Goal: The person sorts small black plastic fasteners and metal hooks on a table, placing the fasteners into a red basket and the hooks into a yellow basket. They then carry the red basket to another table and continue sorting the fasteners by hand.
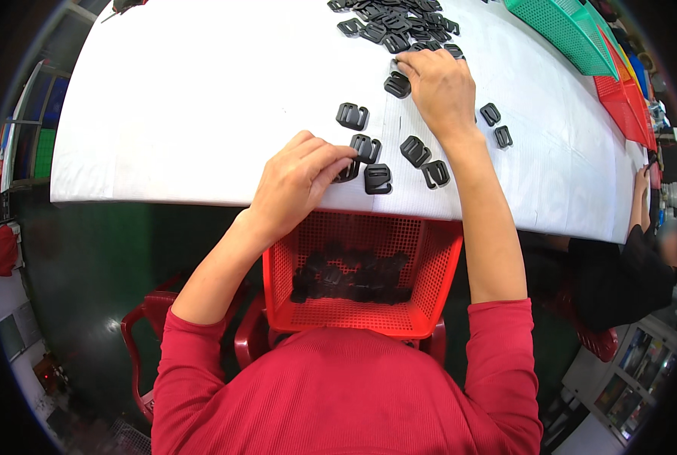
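My left hand (296, 178) is closed in a pinch at the near edge of the table. Its thumb and finger are on a black plastic buckle (347, 173), partly hidden by them. Beside it lie more black buckles, one (365, 149) just behind the fingertips and one (378, 179) to the right. My right hand (440, 85) reaches farther out, fingers pinched together by the near side of a big buckle pile (395, 21). What sits in that pinch is hidden. Just below those fingertips a single buckle (397, 85) lies on the table.
Several loose buckles are scattered on the white-covered table (202, 98). Under its edge, at my lap, a red perforated basket (278, 292) holds dark pieces. Green (570, 34) and red baskets (628, 98) stand at the far right. A co-worker's arm (639, 201) shows at the right.
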`<move>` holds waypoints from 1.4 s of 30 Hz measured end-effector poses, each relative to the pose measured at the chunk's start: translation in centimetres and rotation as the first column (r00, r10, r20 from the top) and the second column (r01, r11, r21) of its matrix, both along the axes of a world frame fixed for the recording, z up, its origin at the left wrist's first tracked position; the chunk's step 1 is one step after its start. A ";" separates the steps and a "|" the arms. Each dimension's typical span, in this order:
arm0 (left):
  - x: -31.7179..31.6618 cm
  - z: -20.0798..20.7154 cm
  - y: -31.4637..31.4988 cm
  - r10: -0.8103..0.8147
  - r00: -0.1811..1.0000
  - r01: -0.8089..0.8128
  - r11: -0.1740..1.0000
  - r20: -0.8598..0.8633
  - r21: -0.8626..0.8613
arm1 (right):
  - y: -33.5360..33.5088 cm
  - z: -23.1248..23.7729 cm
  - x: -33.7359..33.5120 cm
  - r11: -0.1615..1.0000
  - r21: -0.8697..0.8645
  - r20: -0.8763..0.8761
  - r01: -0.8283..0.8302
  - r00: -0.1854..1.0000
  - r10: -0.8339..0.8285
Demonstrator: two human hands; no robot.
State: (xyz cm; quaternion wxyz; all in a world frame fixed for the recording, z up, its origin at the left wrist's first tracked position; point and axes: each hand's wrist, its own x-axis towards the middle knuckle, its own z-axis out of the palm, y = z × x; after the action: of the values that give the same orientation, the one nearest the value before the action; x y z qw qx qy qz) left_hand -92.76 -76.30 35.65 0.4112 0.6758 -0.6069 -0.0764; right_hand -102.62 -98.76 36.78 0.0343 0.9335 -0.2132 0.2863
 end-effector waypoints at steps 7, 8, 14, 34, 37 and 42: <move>-0.3 -1.1 -0.7 0.113 0.993 -0.114 0.984 -0.017 -0.137 | -2.8 1.7 -0.6 0.852 0.523 0.082 0.000 0.995 -0.051; -0.3 -1.2 -0.5 0.120 0.992 -0.125 0.981 -0.046 -0.150 | -3.1 2.0 -1.3 0.858 0.513 0.026 0.027 0.999 -0.047; -0.4 -1.2 -0.5 0.137 0.987 -0.146 0.980 -0.078 -0.132 | -0.6 1.6 -3.1 0.998 0.053 -0.230 0.035 0.973 -0.022; -2.9 0.0 -13.0 -0.062 0.916 0.083 0.996 0.397 -0.035 | -4.6 0.6 -3.8 0.999 -0.032 -0.151 0.016 0.988 -0.021; -2.6 1.2 -12.8 -0.052 0.995 0.046 0.997 0.087 0.069 | -5.2 1.5 -3.5 0.863 0.494 -0.050 0.103 0.995 -0.089; -2.1 1.8 -13.5 -0.006 0.979 -0.012 0.996 0.202 0.085 | -8.3 2.6 -6.0 0.877 0.431 -0.041 0.210 0.976 -0.213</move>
State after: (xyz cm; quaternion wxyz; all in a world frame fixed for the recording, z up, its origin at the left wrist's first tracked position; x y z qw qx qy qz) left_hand -94.89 -89.77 37.43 0.3182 0.6980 -0.6407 -0.0326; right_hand -108.58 -107.03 39.40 -0.1438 0.8877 -0.3721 0.2299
